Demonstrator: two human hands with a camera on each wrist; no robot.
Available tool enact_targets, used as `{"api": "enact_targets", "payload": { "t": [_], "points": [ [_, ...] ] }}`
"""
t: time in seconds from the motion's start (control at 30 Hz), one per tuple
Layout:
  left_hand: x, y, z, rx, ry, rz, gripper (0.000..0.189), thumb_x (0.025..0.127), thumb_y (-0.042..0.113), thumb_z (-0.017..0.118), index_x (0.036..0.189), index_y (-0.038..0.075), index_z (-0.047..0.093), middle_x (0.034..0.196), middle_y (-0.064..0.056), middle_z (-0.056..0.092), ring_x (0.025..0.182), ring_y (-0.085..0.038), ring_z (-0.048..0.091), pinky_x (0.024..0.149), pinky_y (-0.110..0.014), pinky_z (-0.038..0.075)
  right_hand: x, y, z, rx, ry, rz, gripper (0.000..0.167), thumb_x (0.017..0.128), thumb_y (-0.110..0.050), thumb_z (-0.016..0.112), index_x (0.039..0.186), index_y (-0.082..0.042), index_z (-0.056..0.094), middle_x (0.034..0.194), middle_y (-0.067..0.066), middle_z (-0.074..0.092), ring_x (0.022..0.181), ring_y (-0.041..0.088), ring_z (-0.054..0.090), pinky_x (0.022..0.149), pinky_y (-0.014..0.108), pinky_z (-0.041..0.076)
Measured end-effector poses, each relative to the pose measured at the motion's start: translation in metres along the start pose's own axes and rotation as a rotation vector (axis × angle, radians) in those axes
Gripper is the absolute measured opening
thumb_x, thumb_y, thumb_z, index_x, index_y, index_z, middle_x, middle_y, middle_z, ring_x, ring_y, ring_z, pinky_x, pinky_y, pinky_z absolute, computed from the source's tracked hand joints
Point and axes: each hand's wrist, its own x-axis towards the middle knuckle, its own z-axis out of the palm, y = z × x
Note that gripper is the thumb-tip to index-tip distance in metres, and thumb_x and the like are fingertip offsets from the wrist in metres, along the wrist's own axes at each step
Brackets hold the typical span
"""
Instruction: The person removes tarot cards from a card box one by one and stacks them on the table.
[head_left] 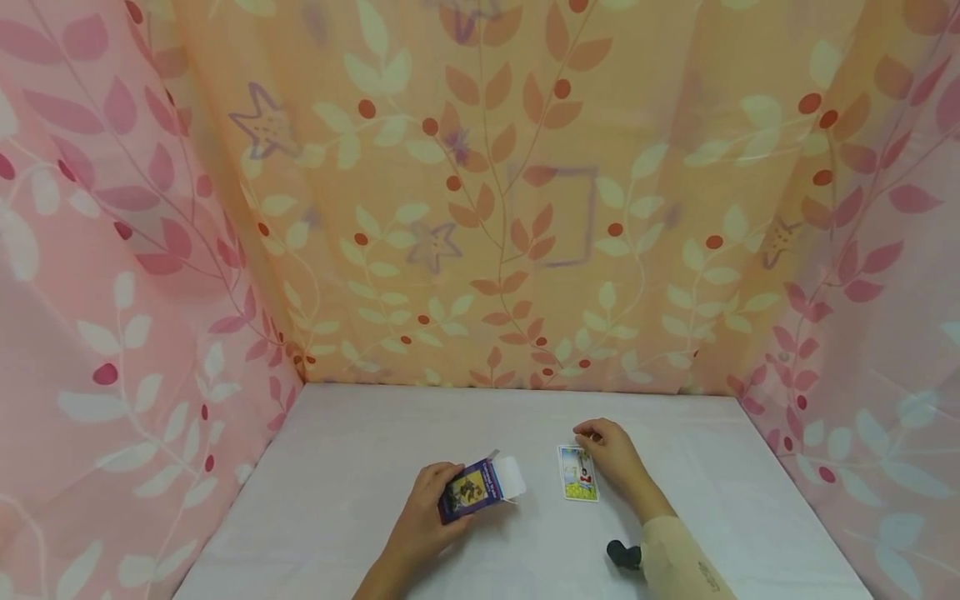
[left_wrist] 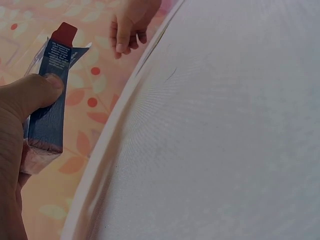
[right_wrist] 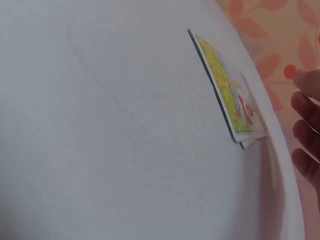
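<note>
A dark blue card box (head_left: 472,492) with a picture on its front is gripped in my left hand (head_left: 423,521), its end flap standing open. The left wrist view shows the thumb pressed along the narrow side of that box (left_wrist: 49,105). On the white table lies a small stack of picture cards (head_left: 578,475), slightly uneven at one end in the right wrist view (right_wrist: 225,90). My right hand (head_left: 618,457) hovers by the far right corner of the stack, fingers loosely bent, and nothing shows between them. Whether it touches the cards is hard to tell in the head view; the right wrist view shows it apart.
A small black object (head_left: 622,554) lies beside the right sleeve (head_left: 678,554), partly covered by it. Patterned curtains (head_left: 480,250) rise along the back and both sides of the white tabletop (head_left: 337,467).
</note>
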Motion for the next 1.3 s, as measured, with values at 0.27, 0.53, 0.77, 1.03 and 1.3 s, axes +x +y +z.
{"api": "enact_targets", "payload": {
  "t": [0.27, 0.53, 0.77, 1.03, 1.3],
  "points": [
    [0.001, 0.0, 0.0, -0.003, 0.008, 0.004, 0.086, 0.067, 0.024, 0.096, 0.143, 0.017, 0.056, 0.134, 0.003, 0.054, 0.119, -0.013, 0.054, 0.101, -0.037, 0.053, -0.016, -0.018, 0.005, 0.057, 0.059, 0.041, 0.016, 0.097, -0.022, 0.072, 0.111, -0.014, 0.075, 0.1, -0.003, 0.067, 0.096, 0.017, 0.057, 0.084, 0.034, 0.047],
    [0.0, 0.0, -0.001, 0.014, 0.003, 0.0, 0.085, 0.068, 0.025, 0.096, 0.143, 0.018, 0.056, 0.134, 0.003, 0.054, 0.12, -0.013, 0.053, 0.102, -0.037, 0.053, -0.034, -0.042, 0.009, 0.117, 0.114, -0.015, 0.015, 0.096, -0.02, 0.074, 0.108, -0.013, 0.075, 0.098, -0.006, 0.069, 0.093, 0.013, 0.057, 0.08, 0.029, 0.046],
    [0.001, 0.0, -0.002, 0.006, 0.007, -0.015, 0.085, 0.068, 0.025, 0.097, 0.143, 0.021, 0.056, 0.134, 0.006, 0.054, 0.121, -0.011, 0.053, 0.102, -0.035, 0.052, -0.044, -0.064, 0.009, 0.114, 0.172, -0.165, 0.01, 0.093, -0.018, 0.076, 0.103, -0.018, 0.075, 0.093, -0.01, 0.068, 0.089, 0.007, 0.057, 0.077, 0.03, 0.048],
    [0.001, -0.002, -0.001, 0.012, 0.015, 0.004, 0.086, 0.067, 0.025, 0.097, 0.143, 0.019, 0.056, 0.134, 0.006, 0.054, 0.122, -0.011, 0.052, 0.104, -0.032, 0.051, -0.058, -0.082, 0.016, 0.079, 0.204, -0.201, 0.012, 0.09, -0.014, 0.078, 0.1, -0.02, 0.076, 0.091, -0.015, 0.068, 0.088, 0.008, 0.058, 0.075, 0.032, 0.049],
    [0.0, -0.002, -0.001, -0.004, 0.004, -0.014, 0.084, 0.069, 0.027, 0.096, 0.143, 0.019, 0.056, 0.135, 0.008, 0.052, 0.123, -0.01, 0.052, 0.104, -0.035, 0.052, -0.067, -0.096, 0.02, 0.091, 0.192, -0.21, 0.013, 0.091, -0.016, 0.078, 0.101, -0.022, 0.076, 0.093, -0.018, 0.068, 0.092, 0.016, 0.062, 0.08, 0.03, 0.05]
  ]
}}
